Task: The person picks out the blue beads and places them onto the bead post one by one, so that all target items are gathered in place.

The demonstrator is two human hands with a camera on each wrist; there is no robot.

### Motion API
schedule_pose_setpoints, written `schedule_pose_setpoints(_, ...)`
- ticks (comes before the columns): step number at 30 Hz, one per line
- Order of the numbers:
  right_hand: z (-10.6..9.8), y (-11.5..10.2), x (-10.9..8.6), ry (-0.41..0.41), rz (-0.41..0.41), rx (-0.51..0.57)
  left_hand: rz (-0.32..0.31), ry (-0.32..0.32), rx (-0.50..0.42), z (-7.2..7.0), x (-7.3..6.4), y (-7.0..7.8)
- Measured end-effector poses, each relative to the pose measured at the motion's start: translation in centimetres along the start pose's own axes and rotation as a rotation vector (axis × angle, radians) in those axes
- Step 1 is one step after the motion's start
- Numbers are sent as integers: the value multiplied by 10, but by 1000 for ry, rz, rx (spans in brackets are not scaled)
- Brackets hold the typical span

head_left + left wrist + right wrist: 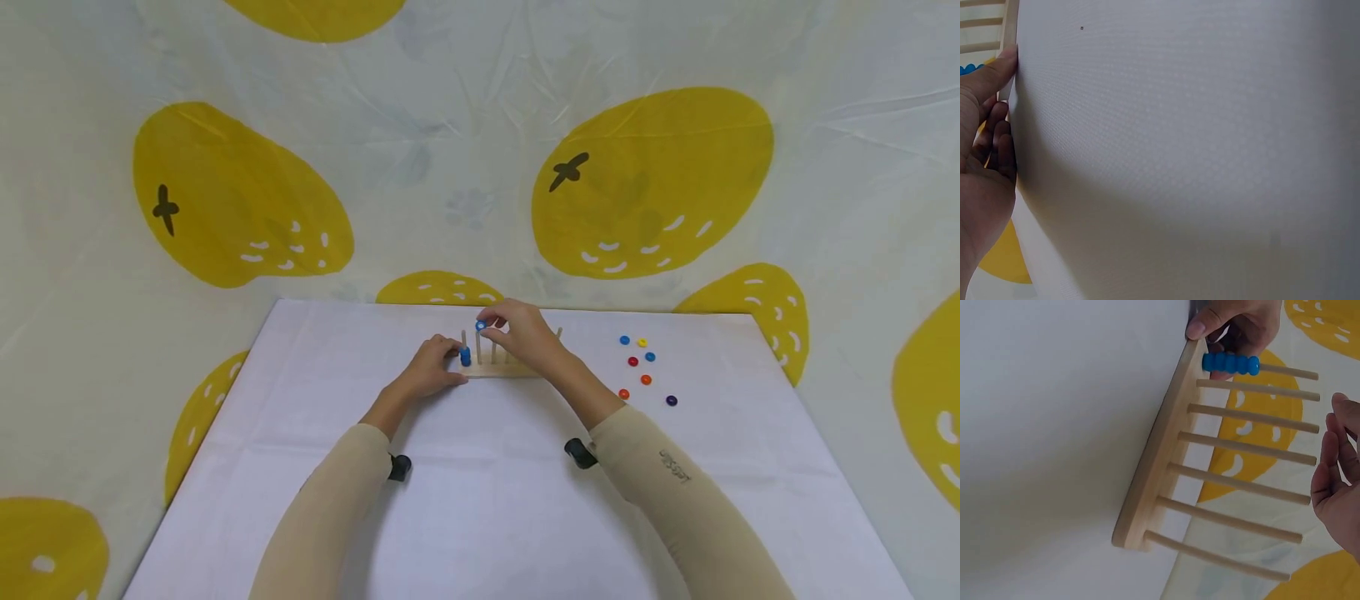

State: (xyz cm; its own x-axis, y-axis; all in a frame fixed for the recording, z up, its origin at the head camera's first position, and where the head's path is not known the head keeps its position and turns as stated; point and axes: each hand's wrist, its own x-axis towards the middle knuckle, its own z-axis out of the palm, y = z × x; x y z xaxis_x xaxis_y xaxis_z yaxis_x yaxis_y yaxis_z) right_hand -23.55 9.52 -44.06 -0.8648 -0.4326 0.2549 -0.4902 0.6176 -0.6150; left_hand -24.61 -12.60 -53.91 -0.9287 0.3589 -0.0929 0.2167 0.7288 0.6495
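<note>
Right hand [521, 337] pinches a blue ring [481, 326] between thumb and fingertips, at the top of a peg [478, 350]. Below it stands the wooden rack [502, 371]. Just left, stacked blue rings [465, 357] circle the end peg. Next, the left hand [432, 367] grips the rack's end (thumb in front). Farther off, rightward, lie loose coloured rings [633, 362].

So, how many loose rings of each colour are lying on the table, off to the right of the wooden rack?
Blue rings: 2
Orange rings: 2
Red ring: 1
Yellow ring: 1
Dark purple ring: 1
Total: 7
</note>
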Motion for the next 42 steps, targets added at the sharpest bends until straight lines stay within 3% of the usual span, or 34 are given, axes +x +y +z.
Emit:
schedule_pose_setpoints(13, 10, -13, 15, -94, -12, -43, 16, 0, 12, 0, 0, 0)
schedule_pose_setpoints(42, 20, -5, 16, -107, -18, -88, 13, 4, -18, 0, 0, 0)
